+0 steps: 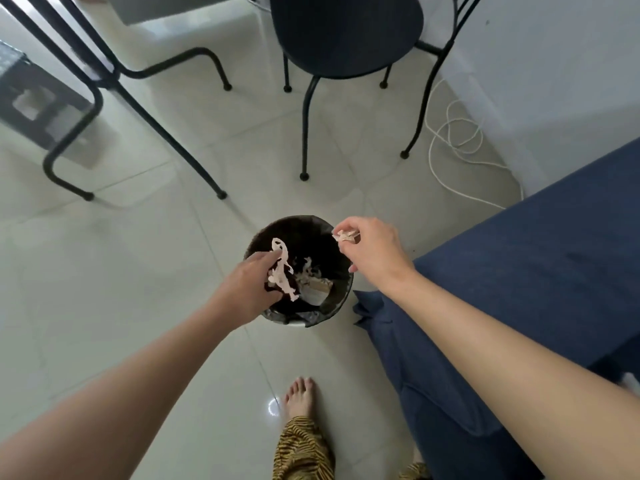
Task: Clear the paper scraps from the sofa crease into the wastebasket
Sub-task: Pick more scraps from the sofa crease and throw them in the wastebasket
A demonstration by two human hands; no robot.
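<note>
You are holding both hands over the bin [337, 299], which is sitting on the pale tiled floor [104, 271] at the centre of your view, lined with a dark bag. Your left hand [247, 289] is reaching in over the rim at 8 o'clock, fingers closed on a long twisted strip [282, 271] of pale paper that is dangling above the opening. Your right hand [372, 252] is hovering over the rim at 2 o'clock, thumb and fingertips pinching a small crumpled scrap [344, 235]. More paper [313, 284] is lying inside the bin, toward 4 o'clock of its opening.

Around you: the blue sofa [554, 258] is filling the view from 3 to 5 o'clock, its loose cover hanging down to the floor just beside the bin. A dark chair [346, 32] is standing at 12 o'clock, well apart from the bin, with a white cable [457, 143] coiling on the floor at 2 o'clock, between the chair legs and the sofa. Black tubular legs [156, 123] are crossing the floor at 10 o'clock. Your bare foot [299, 396] is showing at 6 o'clock, near the bin
</note>
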